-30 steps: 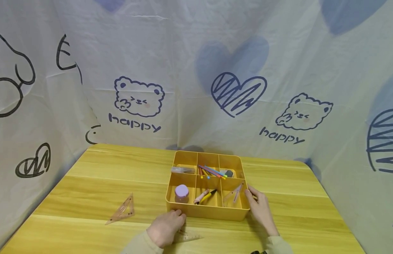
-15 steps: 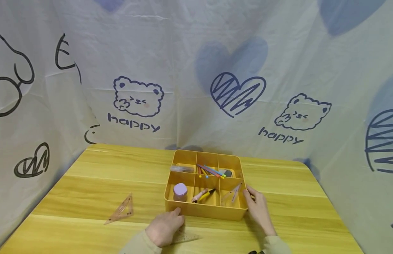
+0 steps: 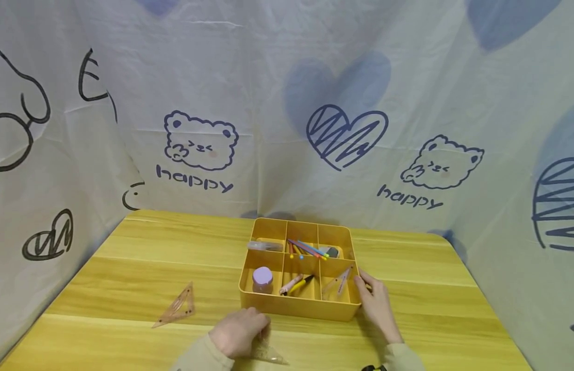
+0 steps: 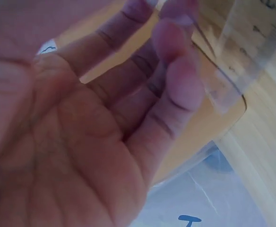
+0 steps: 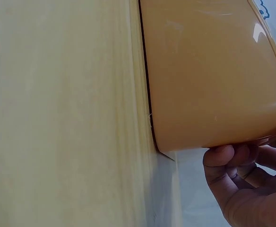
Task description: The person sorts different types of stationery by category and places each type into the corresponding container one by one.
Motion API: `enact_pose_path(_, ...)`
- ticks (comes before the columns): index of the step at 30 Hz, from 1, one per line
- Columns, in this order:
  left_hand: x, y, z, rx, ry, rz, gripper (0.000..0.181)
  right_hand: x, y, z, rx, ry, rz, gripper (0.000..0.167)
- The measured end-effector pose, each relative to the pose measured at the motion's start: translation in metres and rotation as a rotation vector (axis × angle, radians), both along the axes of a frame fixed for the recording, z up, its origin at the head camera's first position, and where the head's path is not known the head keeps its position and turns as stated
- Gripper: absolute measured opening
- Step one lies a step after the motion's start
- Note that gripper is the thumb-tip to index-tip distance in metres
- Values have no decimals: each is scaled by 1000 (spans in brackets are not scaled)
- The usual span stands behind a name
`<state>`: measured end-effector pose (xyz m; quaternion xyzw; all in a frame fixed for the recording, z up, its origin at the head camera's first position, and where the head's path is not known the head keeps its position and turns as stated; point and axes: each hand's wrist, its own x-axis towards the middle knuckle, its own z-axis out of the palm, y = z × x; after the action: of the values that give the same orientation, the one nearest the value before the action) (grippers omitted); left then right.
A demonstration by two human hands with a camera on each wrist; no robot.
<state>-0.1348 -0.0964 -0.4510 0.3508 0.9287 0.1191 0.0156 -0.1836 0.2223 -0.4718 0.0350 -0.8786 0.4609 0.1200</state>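
A yellow six-compartment storage box [image 3: 300, 308] stands on the wooden table. My right hand [image 3: 376, 304] grips the box's right wall; in the right wrist view the fingertips [image 5: 219, 155] press against its outside. My left hand [image 3: 240, 330] is just in front of the box's front left corner, pinching a clear set square [image 3: 268, 354]. In the left wrist view its printed scale [image 4: 256, 42] shows beyond the curled fingers, and the hand partly hides it. Another, pinkish set square [image 3: 179, 307] lies flat to the left.
Inside the box are a purple-lidded jar [image 3: 262, 278], a yellow-and-black pen [image 3: 300, 285], a pink pen-like item [image 3: 291, 283], several coloured pencils [image 3: 310, 250], a clear-and-white item [image 3: 265, 246], a dark-ended item [image 3: 332, 252] and a set square [image 3: 341, 283]. A printed curtain [image 3: 277, 154] surrounds the table.
My left hand has shifted slightly, and the clear set square has turned, its tip swinging nearer to me. The right hand stays at the box, which has barely moved in view.
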Motion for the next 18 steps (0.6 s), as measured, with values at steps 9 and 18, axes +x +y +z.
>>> enact_pose_path(9,-3,4,7,40,-215,-8,32,-3,-1,-4,-8,26,4,39)
enact_pose_path(18,-4,5,10,80,-215,-48,26,-7,-5,-7,-41,79,32,40)
